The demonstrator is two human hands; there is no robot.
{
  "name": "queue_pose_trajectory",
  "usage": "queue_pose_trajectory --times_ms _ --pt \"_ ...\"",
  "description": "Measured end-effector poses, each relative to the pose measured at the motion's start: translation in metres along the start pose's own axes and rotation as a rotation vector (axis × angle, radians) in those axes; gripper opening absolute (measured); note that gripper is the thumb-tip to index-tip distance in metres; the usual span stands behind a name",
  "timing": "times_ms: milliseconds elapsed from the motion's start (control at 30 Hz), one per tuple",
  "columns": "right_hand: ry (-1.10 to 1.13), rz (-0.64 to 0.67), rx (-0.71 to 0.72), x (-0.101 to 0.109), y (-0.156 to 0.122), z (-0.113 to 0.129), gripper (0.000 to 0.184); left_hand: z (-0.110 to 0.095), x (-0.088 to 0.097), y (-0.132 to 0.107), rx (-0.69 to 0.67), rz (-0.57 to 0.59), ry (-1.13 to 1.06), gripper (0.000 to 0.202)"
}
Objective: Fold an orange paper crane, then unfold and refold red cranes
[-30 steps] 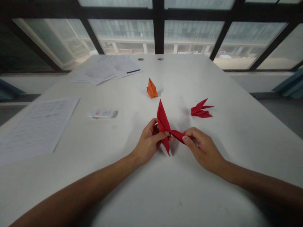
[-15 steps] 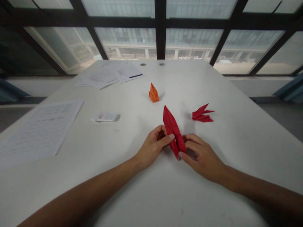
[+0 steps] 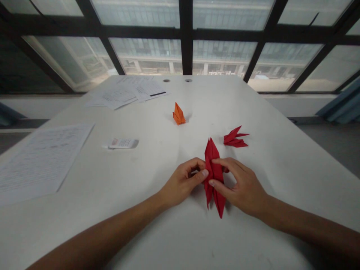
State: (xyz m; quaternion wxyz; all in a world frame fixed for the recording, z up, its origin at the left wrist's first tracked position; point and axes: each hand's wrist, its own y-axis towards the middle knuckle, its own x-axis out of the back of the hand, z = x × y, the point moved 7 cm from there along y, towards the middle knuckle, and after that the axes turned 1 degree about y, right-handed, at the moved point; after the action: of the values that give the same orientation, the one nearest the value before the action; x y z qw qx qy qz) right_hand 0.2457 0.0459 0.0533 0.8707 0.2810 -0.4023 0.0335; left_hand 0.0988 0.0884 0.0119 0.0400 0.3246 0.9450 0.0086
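Note:
A long red folded paper, pointed at both ends and split down its middle, is held just over the white table. My left hand pinches its left edge, thumb on top and fingers beneath. My right hand is at its right side, with the thumb and forefinger on the upper face near the middle crease. The other right fingers are partly hidden. Behind and to the right lies a smaller red origami piece with several points. An orange origami piece stands farther back.
A white table spreads under everything. A small white packet with print lies left of the hands. One printed sheet is at the far left, and more papers overlap at the back left. Dark-framed windows rise behind.
The red folded paper has turned more upright in view and come nearer, its lower points now spread apart. My right thumb and forefinger have moved onto its face. The view has shifted slightly.

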Motion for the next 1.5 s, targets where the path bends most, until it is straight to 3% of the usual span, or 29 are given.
queue_pose_trajectory --times_ms 200,300,433,533,667,800,1000,1167,1333,1500 --pt "-0.037 0.113 -0.151 -0.002 0.004 -0.005 0.022 -0.001 0.0 -0.001 0.009 -0.003 0.032 0.026" --pt "-0.008 0.171 -0.197 -0.005 0.006 -0.007 0.023 0.0 0.001 -0.002 0.021 -0.005 0.051 0.026" --pt "0.13 0.196 -0.283 -0.004 0.007 -0.009 0.024 0.003 0.001 -0.002 0.041 0.001 0.066 0.025" --pt "0.309 0.205 -0.337 -0.004 0.007 -0.011 0.018 0.003 0.003 -0.004 0.009 -0.069 0.091 0.02" --pt "0.473 0.236 -0.33 -0.007 0.007 -0.011 0.018 -0.003 0.003 -0.008 -0.068 -0.129 0.246 0.041" --pt "0.461 0.259 -0.324 -0.011 0.006 -0.012 0.018 -0.009 0.002 -0.01 -0.09 -0.111 0.395 0.023" --pt "0.455 0.312 -0.243 -0.014 0.006 -0.005 0.019 -0.006 0.003 -0.008 -0.018 -0.119 0.386 0.021" --pt "0.433 0.277 -0.321 -0.013 0.003 -0.013 0.016 0.0 0.006 -0.006 0.043 -0.147 0.28 0.025" --pt "0.511 0.204 -0.434 -0.016 -0.003 -0.027 0.019 0.002 0.01 -0.002 0.047 -0.173 -0.005 0.027" --pt "0.704 0.142 -0.506 -0.02 -0.003 -0.037 0.038 0.011 0.018 0.001 0.069 -0.185 -0.205 0.041"
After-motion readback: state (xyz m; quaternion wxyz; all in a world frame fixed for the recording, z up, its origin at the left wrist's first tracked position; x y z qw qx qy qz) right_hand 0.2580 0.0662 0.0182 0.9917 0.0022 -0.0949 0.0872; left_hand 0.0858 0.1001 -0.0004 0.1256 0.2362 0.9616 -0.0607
